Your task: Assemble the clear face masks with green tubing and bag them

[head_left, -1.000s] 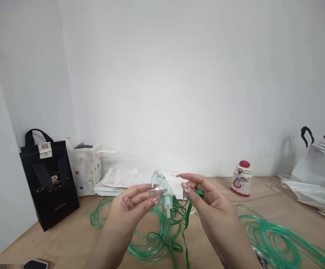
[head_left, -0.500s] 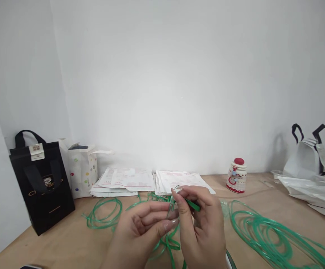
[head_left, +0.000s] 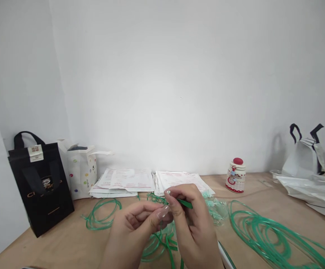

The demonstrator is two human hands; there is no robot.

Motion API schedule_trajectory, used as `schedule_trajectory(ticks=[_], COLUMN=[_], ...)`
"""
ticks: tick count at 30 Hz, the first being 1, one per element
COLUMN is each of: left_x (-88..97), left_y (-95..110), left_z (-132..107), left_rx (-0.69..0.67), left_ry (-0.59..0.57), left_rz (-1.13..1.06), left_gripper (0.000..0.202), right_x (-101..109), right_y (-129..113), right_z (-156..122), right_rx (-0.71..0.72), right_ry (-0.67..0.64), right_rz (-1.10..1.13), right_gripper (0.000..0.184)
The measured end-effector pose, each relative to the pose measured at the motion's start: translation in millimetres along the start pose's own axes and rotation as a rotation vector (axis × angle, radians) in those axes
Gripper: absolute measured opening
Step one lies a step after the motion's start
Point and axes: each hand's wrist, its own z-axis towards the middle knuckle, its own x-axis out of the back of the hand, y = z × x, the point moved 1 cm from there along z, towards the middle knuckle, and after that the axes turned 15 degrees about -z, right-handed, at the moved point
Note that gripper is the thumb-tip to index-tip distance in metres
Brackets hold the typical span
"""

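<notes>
Right hand [head_left: 191, 224]: grip closed, thumb against fingers, grasping a flat green fabric strap [head_left: 185, 203], which lies between the bent fingers. Left hand [head_left: 141, 228]: thumb and fingers bent together, tips meeting those of the right hand; most of the space inside is hidden, so what this grip holds cannot be told. Both hands are above the brown table [head_left: 75, 239].

Clock positions are taken from the hands, twelve being toward the wall [head_left: 179, 93]. At six o'clock, loose green straps [head_left: 168, 244] lie over clear green tubing. At three, just beside the right hand, sits a heap of clear and pale green plastic [head_left: 218, 211]; beyond it, a large coil of clear green tubing [head_left: 274, 237]. At nine, a smaller loop of green tubing [head_left: 102, 215].

Toward eleven and twelve: two flat stacks, white packets with red print [head_left: 128, 181] and similar white packets [head_left: 181, 179]. At two, a white jar with a red knob [head_left: 236, 177], upright. Between nine and ten, a black rectangular bag [head_left: 41, 190] stands beside a white bag with coloured dots [head_left: 81, 173]. Between two and three, a white bag with black handles [head_left: 302, 160].
</notes>
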Motion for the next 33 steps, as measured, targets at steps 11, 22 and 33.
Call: schedule_trajectory(ticks=[11,22,33], left_x=[12.7,4.3,1.6], left_y=[8.2,12.6,16.2], left_z=[5.6,0.2,-6.8], left_rx=[0.016,0.054,-0.095], left_ry=[-0.035,0.004,0.126], left_rz=[-0.04,-0.016,-0.001], left_gripper=[0.011,0.018,0.02], right_x=[24.7,24.3,25.8], right_y=[-1.0,0.0,-12.0], right_z=[11.6,10.8,2.4], right_rx=[0.239,0.192,0.297], right_ry=[-0.314,-0.17,-0.108], right_rz=[-0.198,-0.257,-0.231], right_gripper=[0.026,0.013,0.018])
